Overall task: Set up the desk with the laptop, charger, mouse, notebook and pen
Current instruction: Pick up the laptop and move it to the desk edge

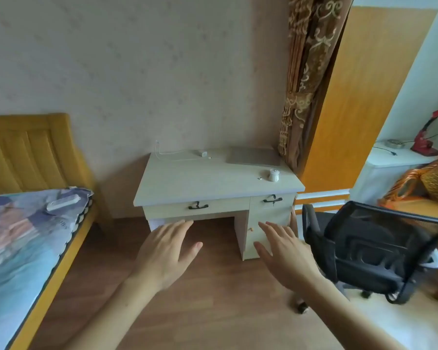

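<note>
The desk (213, 183) stands against the wall, and much around it is only partly seen: the bed (28, 223) to its left is cut off by the frame edge, the black chair (372, 246) to its right loses its far side at the frame edge, and a small white object (273, 175) near the desk's front right corner is too blurred to name, as is the tiny speck just left of it. The closed laptop (253, 156) lies flat at the desk's back right corner. The charger (202, 154) sits at the back middle of the desk, its thin white cable (162, 152) trailing to the back left corner, where its end is hard to make out. No notebook or pen can be made out on the desk. Both arms reach forward in front of the desk, palms down, above the wooden floor (213, 311). The left hand (166, 251) is spread flat with fingers apart and holds nothing; the right hand (283, 253) is likewise flat, fingers loosely spread, empty.
</note>
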